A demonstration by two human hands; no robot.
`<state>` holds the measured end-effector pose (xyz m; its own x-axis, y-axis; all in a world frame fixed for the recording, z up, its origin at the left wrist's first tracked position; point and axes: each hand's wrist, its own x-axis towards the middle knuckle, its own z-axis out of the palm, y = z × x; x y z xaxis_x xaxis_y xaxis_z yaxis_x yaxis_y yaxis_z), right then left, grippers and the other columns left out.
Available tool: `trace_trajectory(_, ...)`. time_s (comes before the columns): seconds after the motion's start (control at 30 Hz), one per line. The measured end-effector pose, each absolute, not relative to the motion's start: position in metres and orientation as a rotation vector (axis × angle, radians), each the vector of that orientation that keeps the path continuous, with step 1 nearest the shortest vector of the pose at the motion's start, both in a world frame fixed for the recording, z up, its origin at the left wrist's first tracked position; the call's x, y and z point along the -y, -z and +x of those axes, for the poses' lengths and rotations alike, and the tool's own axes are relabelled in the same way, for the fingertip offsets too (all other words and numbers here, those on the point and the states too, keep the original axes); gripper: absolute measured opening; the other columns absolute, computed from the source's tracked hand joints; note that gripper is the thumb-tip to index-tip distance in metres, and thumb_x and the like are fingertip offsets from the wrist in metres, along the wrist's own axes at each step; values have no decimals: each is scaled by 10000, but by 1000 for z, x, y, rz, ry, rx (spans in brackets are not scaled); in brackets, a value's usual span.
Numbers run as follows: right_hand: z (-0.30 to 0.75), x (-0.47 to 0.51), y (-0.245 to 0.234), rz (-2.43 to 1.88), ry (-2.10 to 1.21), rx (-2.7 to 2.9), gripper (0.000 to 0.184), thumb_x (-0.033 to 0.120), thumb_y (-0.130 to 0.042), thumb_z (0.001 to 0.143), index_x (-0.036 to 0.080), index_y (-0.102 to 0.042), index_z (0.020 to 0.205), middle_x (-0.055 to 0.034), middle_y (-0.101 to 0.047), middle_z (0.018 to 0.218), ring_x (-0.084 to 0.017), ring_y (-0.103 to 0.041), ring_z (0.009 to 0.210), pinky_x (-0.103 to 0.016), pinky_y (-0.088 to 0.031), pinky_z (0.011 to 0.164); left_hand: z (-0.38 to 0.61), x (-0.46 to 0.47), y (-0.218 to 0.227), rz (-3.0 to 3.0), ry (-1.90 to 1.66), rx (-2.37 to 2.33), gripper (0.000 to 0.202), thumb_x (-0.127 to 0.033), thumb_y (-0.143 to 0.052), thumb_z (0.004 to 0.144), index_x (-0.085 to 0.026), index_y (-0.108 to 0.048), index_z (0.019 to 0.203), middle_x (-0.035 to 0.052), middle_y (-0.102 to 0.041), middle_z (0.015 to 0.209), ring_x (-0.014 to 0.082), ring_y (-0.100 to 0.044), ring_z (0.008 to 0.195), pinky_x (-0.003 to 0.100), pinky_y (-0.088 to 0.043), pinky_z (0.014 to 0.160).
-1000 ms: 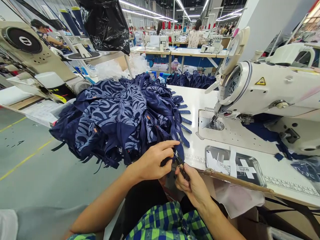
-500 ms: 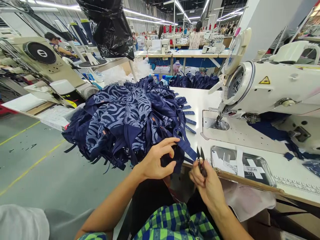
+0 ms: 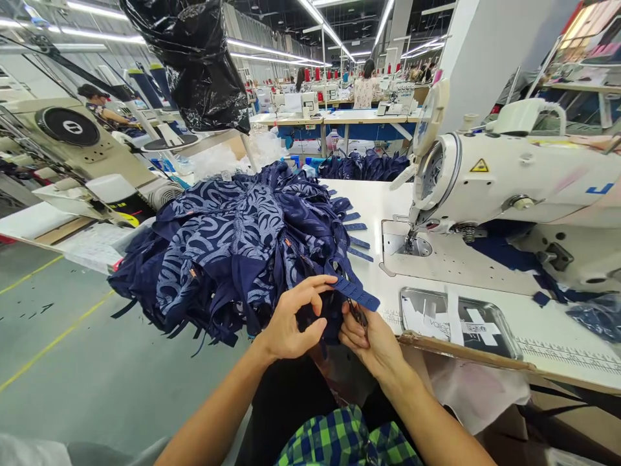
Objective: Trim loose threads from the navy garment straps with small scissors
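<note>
My left hand (image 3: 295, 318) has thumb and fingers apart, its index fingertip touching a navy hook-and-eye strap (image 3: 358, 292). That strap sticks out toward the right from a big heap of navy patterned bras (image 3: 233, 239). In my right hand (image 3: 371, 340) is a small pair of dark scissors (image 3: 358, 314), gripped under the strap. Their blades point up and left and are partly hidden by the strap. More strap ends (image 3: 358, 241) fan out along the heap's right side on the white table (image 3: 361, 200).
A white sewing machine (image 3: 495, 175) stands at the right, its needle area near the table's middle. Before it lies a metal tray (image 3: 507, 333) with labels and paper. A black plastic bag (image 3: 204, 71) hangs above at left. Another navy pile (image 3: 366, 166) sits behind the table.
My right hand has moved left with the scissors, bringing the blades from beside the strap's end to beneath it. The camera view has shifted slightly.
</note>
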<state>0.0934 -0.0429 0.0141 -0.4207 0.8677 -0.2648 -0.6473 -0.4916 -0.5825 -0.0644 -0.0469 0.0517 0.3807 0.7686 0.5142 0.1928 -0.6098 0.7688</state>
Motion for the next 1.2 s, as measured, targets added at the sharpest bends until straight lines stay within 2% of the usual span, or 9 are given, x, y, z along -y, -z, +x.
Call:
trace_trajectory(0.13, 89, 40, -19, -727, -1981, 487, 352, 455, -651, 623, 127, -523, 635, 92, -243, 345, -4, -136, 298, -185, -92, 372, -65, 46, -51, 2022, -1200, -848, 80, -94, -493, 691, -153, -439, 690, 124, -499, 1222, 242, -515, 1086, 410, -424, 935)
trace_trajectory(0.27, 88, 43, -19, -753, -1932, 514, 281, 376, -644, 620, 133, -502, 614, 96, -231, 337, -11, -128, 305, -195, -101, 388, -65, 46, -52, 2006, -1196, -885, 75, -111, -491, 705, -156, -437, 680, 126, -507, 1211, 236, -522, 1078, 395, -424, 928)
trace_trajectory(0.4, 92, 49, -16, -656, -1879, 521, 431, 463, -622, 697, 129, -409, 525, 79, -243, 370, -12, -157, 337, -200, -143, 417, -67, 48, -54, 2033, -1136, -923, 78, -125, -492, 711, -160, -433, 673, 129, -519, 1193, 225, -526, 1068, 379, -431, 919)
trace_trajectory(0.53, 99, 57, -10, -662, -1800, 557, 421, 538, -570, 739, 123, -532, 675, 72, -262, 415, -25, -179, 380, -201, -146, 447, -66, 52, -59, 2143, -993, -990, 77, -110, -487, 714, -175, -453, 737, 84, -550, 1145, 177, -554, 1009, 326, -454, 874)
trace_trajectory(0.63, 106, 63, -5, -647, -1683, 668, 500, 521, -486, 810, 123, -410, 517, 45, -255, 425, -39, -211, 403, -227, -168, 458, -64, 56, -63, 2221, -932, -1017, 116, -97, -476, 730, -191, -471, 798, 46, -578, 1084, 147, -580, 946, 300, -465, 839)
trace_trajectory(0.8, 114, 73, -2, -650, -1616, 718, 422, 529, -444, 833, 125, -538, 758, 59, -267, 434, -46, -201, 414, -219, -164, 455, -57, 50, -79, 2325, -1018, -1073, 114, -112, -454, 801, -196, -517, 846, 34, -621, 1003, 135, -588, 934, 256, -472, 812)
trace_trajectory(0.93, 117, 80, -2, -588, -1601, 781, 418, 509, -406, 859, 124, -535, 757, 53, -263, 438, -49, -206, 424, -220, -158, 450, -41, 24, -96, 2460, -1122, -1206, 139, -148, -428, 838, -180, -559, 873, 34, -647, 933, 141, -598, 876, 262, -468, 789)
trace_trajectory(1.07, 128, 84, 0, -550, -1579, 919, 382, 482, -414, 865, 134, -547, 782, 45, -284, 446, -58, -211, 435, -225, -154, 452, -10, -15, -96, 2717, -748, -1355, 232, -125, -386, 844, -127, -603, 927, 72, -646, 910, 190, -583, 869, 328, -449, 805)
trace_trajectory(1.2, 140, 88, -3, -585, -1563, 988, 369, 483, -435, 855, 142, -564, 798, 40, -286, 460, -63, -221, 448, -230, -148, 460, 10, -44, -78, 2802, -211, -1627, 283, -125, -356, 844, -49, -628, 839, 165, -627, 860, 272, -573, 863, 443, -371, 888)
